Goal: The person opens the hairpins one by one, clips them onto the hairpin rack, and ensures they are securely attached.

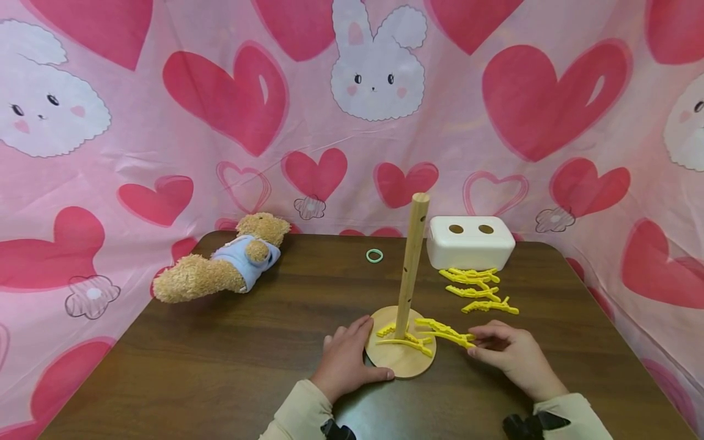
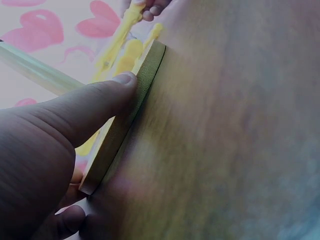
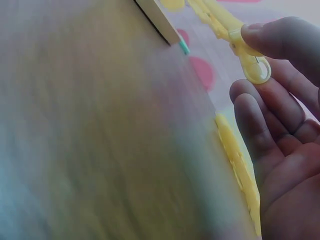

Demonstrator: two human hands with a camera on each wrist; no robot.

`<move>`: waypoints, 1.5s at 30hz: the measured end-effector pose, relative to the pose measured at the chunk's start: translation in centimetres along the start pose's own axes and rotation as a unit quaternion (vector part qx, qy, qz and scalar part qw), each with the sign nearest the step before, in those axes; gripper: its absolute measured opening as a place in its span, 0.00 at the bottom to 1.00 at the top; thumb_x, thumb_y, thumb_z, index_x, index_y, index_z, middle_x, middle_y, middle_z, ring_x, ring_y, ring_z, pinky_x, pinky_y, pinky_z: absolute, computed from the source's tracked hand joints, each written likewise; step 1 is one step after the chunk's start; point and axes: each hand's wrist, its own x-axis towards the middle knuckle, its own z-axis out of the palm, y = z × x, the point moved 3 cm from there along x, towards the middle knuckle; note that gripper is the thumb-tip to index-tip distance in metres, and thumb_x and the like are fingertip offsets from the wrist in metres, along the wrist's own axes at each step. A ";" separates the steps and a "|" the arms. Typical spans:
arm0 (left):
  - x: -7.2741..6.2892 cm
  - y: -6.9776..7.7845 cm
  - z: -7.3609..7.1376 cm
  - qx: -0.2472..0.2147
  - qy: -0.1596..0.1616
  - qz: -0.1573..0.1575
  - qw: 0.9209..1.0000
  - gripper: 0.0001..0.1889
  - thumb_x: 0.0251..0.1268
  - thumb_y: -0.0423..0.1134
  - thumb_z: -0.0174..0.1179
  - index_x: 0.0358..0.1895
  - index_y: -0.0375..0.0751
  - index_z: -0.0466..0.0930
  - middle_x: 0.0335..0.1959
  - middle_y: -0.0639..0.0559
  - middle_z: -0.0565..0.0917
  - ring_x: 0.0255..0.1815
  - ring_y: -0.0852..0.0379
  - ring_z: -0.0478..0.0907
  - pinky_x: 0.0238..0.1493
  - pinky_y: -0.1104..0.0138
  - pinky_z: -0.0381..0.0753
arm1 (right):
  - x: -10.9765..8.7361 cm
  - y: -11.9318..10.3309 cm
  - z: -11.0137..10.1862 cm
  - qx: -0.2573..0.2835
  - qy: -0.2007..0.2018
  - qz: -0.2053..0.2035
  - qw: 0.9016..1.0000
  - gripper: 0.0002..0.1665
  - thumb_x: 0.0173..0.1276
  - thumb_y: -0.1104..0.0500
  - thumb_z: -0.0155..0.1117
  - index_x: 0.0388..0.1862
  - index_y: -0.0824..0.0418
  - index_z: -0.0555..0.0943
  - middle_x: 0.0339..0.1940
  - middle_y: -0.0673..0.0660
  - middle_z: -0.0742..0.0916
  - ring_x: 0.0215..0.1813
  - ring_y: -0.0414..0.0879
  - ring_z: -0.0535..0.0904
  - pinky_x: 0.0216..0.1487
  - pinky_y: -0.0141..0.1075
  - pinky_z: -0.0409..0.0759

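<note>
A wooden pole (image 1: 409,263) stands upright on a round wooden base (image 1: 404,363). My left hand (image 1: 357,353) grips the base's left rim; in the left wrist view its thumb (image 2: 95,107) presses the rim (image 2: 120,135). Several yellow branch-like pieces (image 1: 409,342) lie on the base around the pole's foot. My right hand (image 1: 480,343) pinches the outer end of one long yellow piece (image 1: 448,333) that reaches toward the pole. In the right wrist view my right hand (image 3: 260,75) pinches that piece's looped end (image 3: 256,70) under the thumb.
More yellow pieces (image 1: 477,288) lie on the brown table (image 1: 220,354) in front of a white box (image 1: 470,243) with two round holes. A teddy bear (image 1: 220,266) lies at the back left. A small green ring (image 1: 374,255) sits behind the pole.
</note>
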 end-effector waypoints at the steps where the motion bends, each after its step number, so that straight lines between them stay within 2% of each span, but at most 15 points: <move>1: 0.0 0.0 0.0 -0.001 -0.001 -0.001 1.000 0.57 0.42 0.73 0.71 0.76 0.46 0.66 0.75 0.53 0.68 0.57 0.50 0.69 0.45 0.57 0.60 | 0.0 -0.1 0.2 0.006 -0.001 -0.005 1.000 0.19 0.54 0.54 0.81 0.44 0.59 0.88 0.38 0.52 0.87 0.37 0.41 0.84 0.39 0.33 0.81; 9: 0.0 0.2 -0.2 -0.005 -0.001 0.001 1.000 0.57 0.42 0.72 0.72 0.76 0.45 0.66 0.75 0.52 0.68 0.56 0.50 0.69 0.43 0.57 0.60 | -0.3 -1.3 1.2 0.038 -0.005 -0.055 0.998 0.18 0.54 0.59 0.81 0.44 0.61 0.88 0.37 0.53 0.86 0.36 0.40 0.84 0.38 0.33 0.82; 22: 0.1 0.1 0.1 -0.004 -0.005 -0.002 1.000 0.57 0.42 0.73 0.71 0.76 0.46 0.65 0.75 0.52 0.68 0.56 0.50 0.69 0.44 0.58 0.59 | -0.5 -1.6 1.8 0.029 0.006 -0.060 0.998 0.17 0.54 0.59 0.81 0.43 0.59 0.88 0.37 0.50 0.86 0.36 0.39 0.83 0.38 0.33 0.82; 30: 0.0 0.2 0.0 -0.010 -0.006 -0.002 1.000 0.57 0.42 0.73 0.72 0.76 0.45 0.66 0.75 0.52 0.68 0.56 0.50 0.69 0.44 0.57 0.60 | -0.6 -1.8 2.1 0.027 0.021 -0.084 0.996 0.17 0.54 0.60 0.81 0.44 0.59 0.88 0.37 0.50 0.85 0.37 0.41 0.84 0.39 0.32 0.82; 38: -0.1 0.1 -0.1 -0.005 0.001 0.006 1.000 0.57 0.42 0.72 0.72 0.76 0.45 0.66 0.75 0.52 0.68 0.54 0.50 0.69 0.43 0.57 0.60 | -0.6 -2.3 3.1 0.052 0.005 -0.062 0.997 0.19 0.55 0.59 0.81 0.46 0.60 0.87 0.38 0.51 0.85 0.39 0.41 0.84 0.41 0.33 0.82; 45: -0.1 0.2 -0.1 -0.003 -0.001 0.004 1.000 0.57 0.42 0.72 0.72 0.76 0.46 0.66 0.75 0.53 0.68 0.51 0.52 0.69 0.42 0.58 0.59 | -0.6 -2.8 4.0 0.050 0.008 -0.068 0.996 0.20 0.56 0.60 0.80 0.47 0.62 0.87 0.38 0.53 0.85 0.40 0.43 0.85 0.42 0.32 0.83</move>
